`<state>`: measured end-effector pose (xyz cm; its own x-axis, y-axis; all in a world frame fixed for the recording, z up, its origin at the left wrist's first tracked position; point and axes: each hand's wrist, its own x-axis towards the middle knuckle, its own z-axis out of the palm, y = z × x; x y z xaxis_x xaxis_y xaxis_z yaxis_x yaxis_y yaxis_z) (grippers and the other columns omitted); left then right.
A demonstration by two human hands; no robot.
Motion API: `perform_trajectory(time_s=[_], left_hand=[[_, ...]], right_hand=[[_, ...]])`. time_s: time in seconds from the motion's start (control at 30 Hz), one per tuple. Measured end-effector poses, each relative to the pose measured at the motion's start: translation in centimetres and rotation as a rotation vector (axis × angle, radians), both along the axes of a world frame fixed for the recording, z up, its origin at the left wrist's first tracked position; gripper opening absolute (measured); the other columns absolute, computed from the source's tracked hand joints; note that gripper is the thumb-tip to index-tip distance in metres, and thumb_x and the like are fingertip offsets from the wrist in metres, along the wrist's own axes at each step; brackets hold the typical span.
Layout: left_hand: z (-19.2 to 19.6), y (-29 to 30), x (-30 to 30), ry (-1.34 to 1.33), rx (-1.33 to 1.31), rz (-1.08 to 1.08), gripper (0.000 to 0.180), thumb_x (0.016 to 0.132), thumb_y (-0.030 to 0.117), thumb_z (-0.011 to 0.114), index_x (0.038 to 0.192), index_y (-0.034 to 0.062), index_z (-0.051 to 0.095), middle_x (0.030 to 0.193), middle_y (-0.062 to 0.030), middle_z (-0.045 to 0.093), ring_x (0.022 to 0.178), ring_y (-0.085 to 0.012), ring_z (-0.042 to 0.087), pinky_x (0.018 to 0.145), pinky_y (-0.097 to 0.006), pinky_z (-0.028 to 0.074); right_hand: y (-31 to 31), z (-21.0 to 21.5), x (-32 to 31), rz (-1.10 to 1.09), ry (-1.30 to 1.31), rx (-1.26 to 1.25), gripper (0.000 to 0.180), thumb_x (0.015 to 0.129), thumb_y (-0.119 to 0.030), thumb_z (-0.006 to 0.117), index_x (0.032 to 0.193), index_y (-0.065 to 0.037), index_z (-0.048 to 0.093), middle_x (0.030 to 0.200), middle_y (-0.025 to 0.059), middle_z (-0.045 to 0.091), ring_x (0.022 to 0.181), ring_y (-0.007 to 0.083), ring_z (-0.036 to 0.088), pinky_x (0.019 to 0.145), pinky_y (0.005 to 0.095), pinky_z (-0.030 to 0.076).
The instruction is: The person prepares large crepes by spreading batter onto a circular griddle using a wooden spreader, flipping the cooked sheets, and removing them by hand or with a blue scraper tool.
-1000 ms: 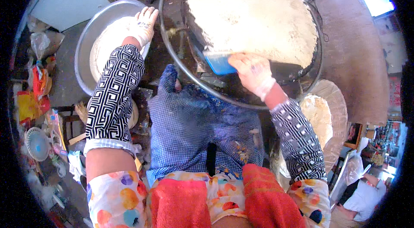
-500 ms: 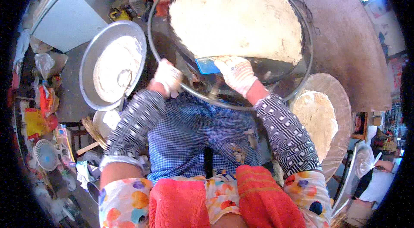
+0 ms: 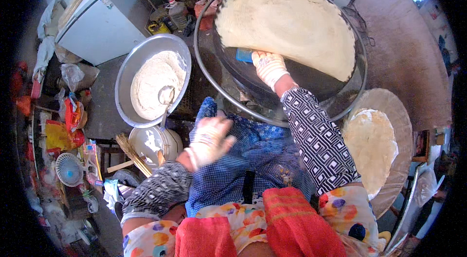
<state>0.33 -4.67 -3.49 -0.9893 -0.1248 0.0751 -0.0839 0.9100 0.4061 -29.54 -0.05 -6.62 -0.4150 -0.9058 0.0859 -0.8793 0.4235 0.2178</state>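
Note:
A large, thin, pale pancake (image 3: 287,23) covers the far part of a round black griddle (image 3: 311,79). My right hand (image 3: 270,67), in a whitish glove, is closed on a blue scraper (image 3: 244,55) at the pancake's near edge. That edge runs in a slant, with bare dark griddle on the near side. My left hand (image 3: 211,140), gloved too, hovers over my lap beside the blue checked apron (image 3: 243,159). Motion blurs it, but its fingers look apart and nothing shows in them.
A metal ring (image 3: 214,84) surrounds the griddle. To the left stand a metal basin (image 3: 121,84) of pale batter with a ladle (image 3: 165,104), a whitish bucket (image 3: 170,142) and a straw brush (image 3: 131,152). A round tray (image 3: 396,179) holding finished pancakes (image 3: 372,150) is at the right.
My left hand has let go of the metal ring and moved down toward my lap. My right hand has pushed farther away with the scraper, and more bare griddle shows. The view has shifted.

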Motion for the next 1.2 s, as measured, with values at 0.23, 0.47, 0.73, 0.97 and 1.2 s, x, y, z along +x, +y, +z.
perform_trajectory(time_s=[0.23,0.47,0.73,0.97,1.2], left_hand=[[-0.5,-5.5,6.0,-0.064,0.079,0.265,0.048,0.091,0.030,0.061,0.128,0.0016,0.049,0.125,-0.0189,0.052,0.115,-0.0372,0.049,0.100,-0.046,0.037],[-1.5,-7.6,2.7,0.062,-0.001,0.252,0.046,0.093,0.030,0.057,0.128,0.0007,0.049,0.125,-0.0205,0.051,0.117,-0.0375,0.049,0.100,-0.045,0.038],[-2.6,-14.6,-7.1,0.174,-0.524,-0.009,0.051,0.089,0.039,0.058,0.129,0.0081,0.051,0.131,-0.0177,0.051,0.125,-0.0358,0.043,0.108,-0.052,0.027],[-2.3,7.7,-10.6,-0.306,-0.246,-0.123,0.027,0.082,0.044,0.061,0.076,0.0177,0.064,0.078,-0.0050,0.061,0.089,-0.0247,0.061,0.088,-0.046,0.041],[-0.9,11.7,-5.1,-0.109,0.019,-0.545,0.053,0.083,0.040,0.063,0.126,0.0112,0.053,0.125,-0.0127,0.053,0.127,-0.0282,0.044,0.110,-0.057,0.022]], right_hand=[[-1.2,2.1,-1.1,0.015,0.064,-0.065,0.027,0.091,-0.014,0.042,0.113,-0.007,0.056,0.110,0.0130,0.066,0.101,0.0247,0.065,0.089,0.0379,0.049],[-1.5,3.2,-1.7,-0.030,0.073,-0.020,0.024,0.091,-0.013,0.044,0.110,-0.008,0.058,0.104,0.0128,0.068,0.094,0.0255,0.068,0.080,0.0380,0.053],[-2.2,4.9,-0.8,-0.042,-0.026,0.043,0.030,0.093,-0.014,0.041,0.116,-0.007,0.058,0.109,0.0136,0.068,0.098,0.0269,0.068,0.081,0.0400,0.052],[-1.8,4.7,-1.2,-0.064,-0.032,0.024,0.033,0.093,-0.014,0.042,0.120,-0.003,0.056,0.115,0.0186,0.065,0.102,0.0268,0.066,0.083,0.0392,0.052],[-1.6,5.4,-2.0,-0.109,-0.132,0.109,0.039,0.093,-0.013,0.041,0.127,0.005,0.050,0.125,0.0220,0.059,0.114,0.0301,0.060,0.095,0.0418,0.047]])
